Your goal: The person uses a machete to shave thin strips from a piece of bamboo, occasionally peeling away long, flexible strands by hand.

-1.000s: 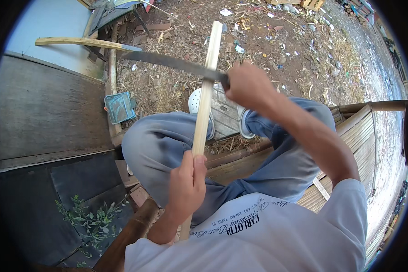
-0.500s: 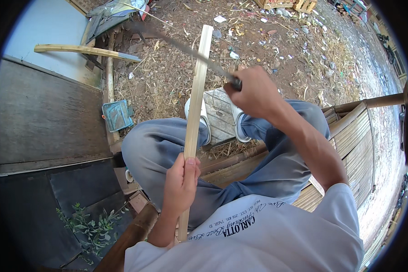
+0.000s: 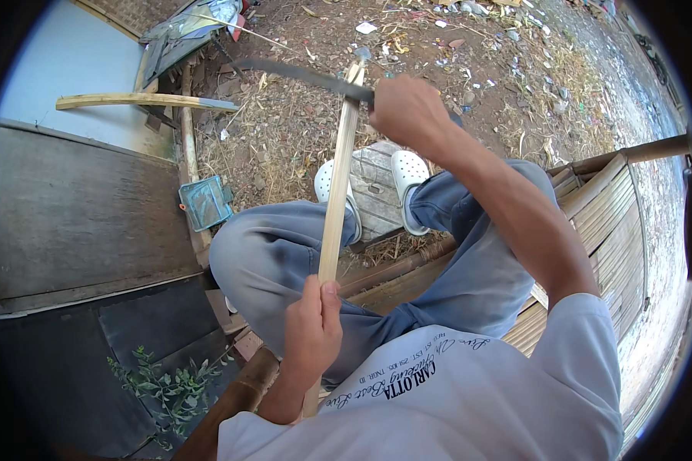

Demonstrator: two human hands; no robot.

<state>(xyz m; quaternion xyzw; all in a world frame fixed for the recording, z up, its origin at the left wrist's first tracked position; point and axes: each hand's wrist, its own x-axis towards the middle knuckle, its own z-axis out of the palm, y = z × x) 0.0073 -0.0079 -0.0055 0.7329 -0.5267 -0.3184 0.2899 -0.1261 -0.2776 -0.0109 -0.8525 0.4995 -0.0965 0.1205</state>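
Observation:
A long pale wooden strip (image 3: 337, 192) stands slanted in front of me, its lower end beside my torso. My left hand (image 3: 313, 326) is closed around its lower part, thumb along the near face. In my right hand (image 3: 411, 111) is the handle of a machete (image 3: 300, 75), mostly hidden by the fingers. The long dark blade points left and crosses the strip close to its far end, against the wood. At that tip the strip looks split, with a small piece standing apart from it.
White clogs (image 3: 409, 184) on my feet rest on a slatted wooden board (image 3: 375, 192). I sit on a bamboo platform (image 3: 603, 223). To the left are a blue plastic basket (image 3: 205, 203), a curved plank (image 3: 131, 100), a dark panel (image 3: 84, 207) and a leafy plant (image 3: 173, 392). Litter covers the ground ahead.
The machete has come down from above the strip onto its far end, and my right hand has moved slightly up and left. The strip's tip, whole before, now looks split.

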